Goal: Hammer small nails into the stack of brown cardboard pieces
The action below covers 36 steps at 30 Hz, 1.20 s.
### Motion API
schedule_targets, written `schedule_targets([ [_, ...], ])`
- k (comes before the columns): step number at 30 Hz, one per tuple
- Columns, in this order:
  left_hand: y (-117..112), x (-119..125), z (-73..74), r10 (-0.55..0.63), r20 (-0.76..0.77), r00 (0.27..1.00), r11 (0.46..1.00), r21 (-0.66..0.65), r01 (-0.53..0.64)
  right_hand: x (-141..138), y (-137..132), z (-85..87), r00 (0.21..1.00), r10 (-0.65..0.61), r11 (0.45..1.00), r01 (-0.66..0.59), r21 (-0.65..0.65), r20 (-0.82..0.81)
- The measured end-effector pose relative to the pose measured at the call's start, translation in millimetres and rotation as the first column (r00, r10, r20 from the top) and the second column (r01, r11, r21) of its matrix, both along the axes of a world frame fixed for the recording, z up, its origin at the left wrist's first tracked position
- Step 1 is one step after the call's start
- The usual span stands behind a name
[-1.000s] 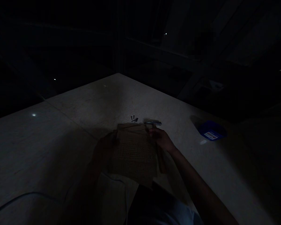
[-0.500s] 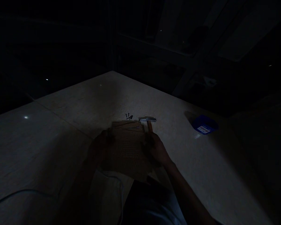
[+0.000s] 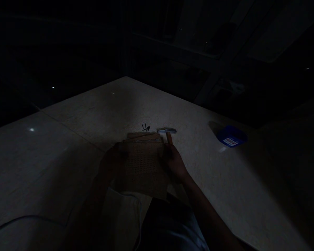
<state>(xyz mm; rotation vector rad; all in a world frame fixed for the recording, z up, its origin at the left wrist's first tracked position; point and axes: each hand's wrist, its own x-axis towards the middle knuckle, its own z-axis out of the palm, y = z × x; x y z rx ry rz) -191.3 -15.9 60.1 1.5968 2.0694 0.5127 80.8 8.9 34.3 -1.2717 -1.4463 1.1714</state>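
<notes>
In dim light a brown cardboard piece, marked with rows of small dark holes or dots, is held between my two hands. My left hand grips its left edge, mostly in shadow. On the right edge my right hand has its fingers closed. A hammer with a metal head and wooden handle lies just beyond my right hand, the handle's lower part hidden by that hand. Several dark screws or nails lie in a small group past the cardboard's far edge.
A blue plastic container with a white label stands on the right of the pale tabletop. A cable runs across the left front and under the cardboard. The table's far corner borders a dark background.
The view has shifted slightly, so the hammer, screws or nails and container appear a little farther right. The cardboard is tilted slightly differently between my hands, which keep their hold.
</notes>
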Motion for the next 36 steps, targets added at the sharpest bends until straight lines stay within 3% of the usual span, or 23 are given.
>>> schedule_targets([
  [6,0,7,8.5,0.027,-0.012,1.0,0.999,-0.041,-0.027,-3,1,2.7,0.973,-0.128,0.988,0.108,-0.114,-0.192],
  [12,1,8,11.1,0.039,0.005,0.999,0.998,-0.043,-0.038,-2,-5,9.0,0.922,-0.205,0.978,0.185,-0.092,-0.329],
  [21,4,6,7.4,0.06,0.038,0.997,0.996,-0.075,-0.057,-7,0,8.5,0.91,-0.219,0.976,0.204,-0.08,-0.352],
  [25,5,-2,-1.1,0.055,0.045,0.997,0.992,-0.119,-0.049,-4,15,0.7,0.971,-0.138,0.99,0.131,-0.047,-0.196],
  [29,2,-2,-1.3,0.012,0.038,0.999,0.994,-0.113,-0.008,0,41,2.0,0.987,-0.072,0.988,0.051,0.143,0.141],
  [33,0,7,5.4,-0.024,-0.14,0.99,1.0,-0.001,0.024,-11,75,8.9,0.838,0.017,0.961,-0.165,0.223,0.546],
  [36,-2,17,3.1,-0.082,-0.236,0.968,0.986,0.126,0.114,-25,97,8.0,0.76,0.093,0.944,-0.272,0.185,0.643],
])
